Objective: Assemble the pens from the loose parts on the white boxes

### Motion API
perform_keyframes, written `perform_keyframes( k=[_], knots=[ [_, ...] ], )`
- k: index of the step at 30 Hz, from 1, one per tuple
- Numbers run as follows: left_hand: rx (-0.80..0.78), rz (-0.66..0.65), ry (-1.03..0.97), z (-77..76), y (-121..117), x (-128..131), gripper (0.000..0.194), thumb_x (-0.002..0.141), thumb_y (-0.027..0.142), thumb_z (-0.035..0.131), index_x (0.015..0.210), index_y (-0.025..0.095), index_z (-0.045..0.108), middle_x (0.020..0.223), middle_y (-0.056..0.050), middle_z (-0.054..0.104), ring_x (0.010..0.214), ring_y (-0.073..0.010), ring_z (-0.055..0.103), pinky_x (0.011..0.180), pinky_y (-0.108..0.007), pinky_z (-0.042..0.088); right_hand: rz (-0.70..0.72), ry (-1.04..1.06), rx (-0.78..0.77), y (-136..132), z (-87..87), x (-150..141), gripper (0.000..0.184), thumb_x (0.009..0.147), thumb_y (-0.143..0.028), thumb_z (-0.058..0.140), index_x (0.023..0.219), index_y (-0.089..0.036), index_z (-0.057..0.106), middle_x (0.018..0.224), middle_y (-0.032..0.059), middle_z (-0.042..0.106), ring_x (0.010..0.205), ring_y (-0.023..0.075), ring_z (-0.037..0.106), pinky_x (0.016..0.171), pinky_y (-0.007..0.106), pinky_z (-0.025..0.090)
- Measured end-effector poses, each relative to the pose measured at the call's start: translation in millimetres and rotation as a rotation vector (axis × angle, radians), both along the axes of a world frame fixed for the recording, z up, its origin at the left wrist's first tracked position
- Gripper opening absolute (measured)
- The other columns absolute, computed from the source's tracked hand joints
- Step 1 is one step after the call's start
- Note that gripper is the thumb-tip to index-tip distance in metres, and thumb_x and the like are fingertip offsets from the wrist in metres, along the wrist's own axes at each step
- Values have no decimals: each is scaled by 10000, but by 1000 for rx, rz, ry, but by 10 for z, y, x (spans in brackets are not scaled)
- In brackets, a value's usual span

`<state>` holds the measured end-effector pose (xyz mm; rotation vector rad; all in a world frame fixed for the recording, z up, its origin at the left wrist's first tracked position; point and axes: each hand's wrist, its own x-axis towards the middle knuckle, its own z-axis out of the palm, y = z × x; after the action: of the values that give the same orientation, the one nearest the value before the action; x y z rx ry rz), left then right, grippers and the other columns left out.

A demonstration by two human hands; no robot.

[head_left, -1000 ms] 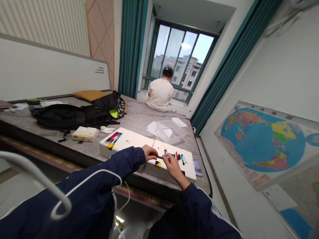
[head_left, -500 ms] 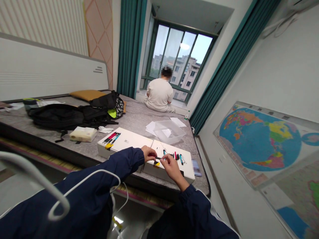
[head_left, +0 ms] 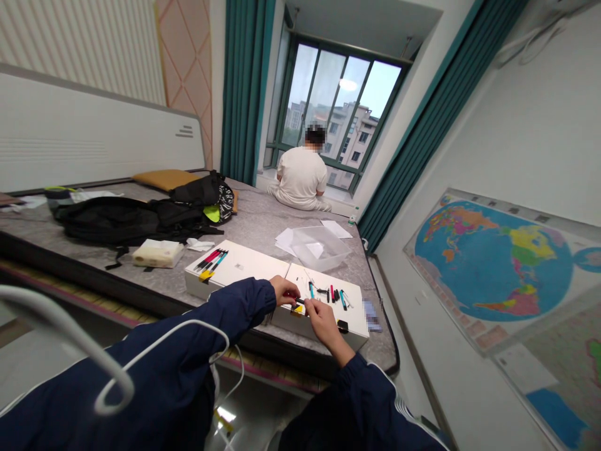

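Note:
My left hand (head_left: pixel 285 290) and my right hand (head_left: pixel 323 318) are both closed on a slim black pen (head_left: pixel 301 301), one at each end. It lies level just above the front edge of the right white box (head_left: pixel 350 326). Whether the pen is whole or only a barrel is too small to tell. Loose pen parts, among them a blue barrel (head_left: pixel 342 299) and a red barrel (head_left: pixel 332 293), are scattered on that box beyond my fingers. On the left white box (head_left: pixel 253 266), several red, black and blue pens (head_left: pixel 212 260) lie side by side.
Behind the boxes, a clear plastic bin (head_left: pixel 322 247) stands on the bed among paper sheets. A tissue pack (head_left: pixel 158 253) and a black backpack (head_left: pixel 117 216) are to the left. A white cable (head_left: pixel 188 322) crosses near my left sleeve. Someone in white (head_left: pixel 302 178) sits by the window.
My right hand's fingers have closed in more tightly around their end of the black pen. Both hands have shifted very slightly to the right, along with the view.

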<state>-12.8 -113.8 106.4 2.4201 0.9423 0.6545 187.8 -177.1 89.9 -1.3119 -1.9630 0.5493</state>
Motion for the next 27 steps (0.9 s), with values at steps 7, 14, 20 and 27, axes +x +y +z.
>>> perform_keyframes(
  k=[7,14,20,27],
  knots=[
    [-6,-25,45,14,-1,-13,252,717,328,688,915,176,717,759,-30,723,672,-122,637,648,-177,436,1,136,-31,4,-24,1,281,827,-458,530,824,-183,588,508,-77,341,489,104,344,505,219,252],
    [71,48,195,2,35,14,203,700,259,681,899,262,721,784,-14,726,763,-175,633,682,-232,415,-43,360,-145,23,-63,-84,276,776,-443,605,703,-177,591,489,-68,366,479,89,319,483,215,228],
    [-26,206,24,-87,-16,16,175,724,227,589,886,196,649,787,-21,697,649,-141,603,613,-221,410,-243,1332,-877,33,-146,-132,164,856,-327,465,892,-174,510,576,-33,497,445,85,444,437,173,349],
    [-5,236,-32,57,-121,72,171,731,175,455,834,180,592,543,38,519,503,-114,474,534,-212,340,-209,1671,-990,-92,-153,-171,164,854,-269,469,982,-167,481,932,119,636,805,183,657,660,317,534]
  ],
)
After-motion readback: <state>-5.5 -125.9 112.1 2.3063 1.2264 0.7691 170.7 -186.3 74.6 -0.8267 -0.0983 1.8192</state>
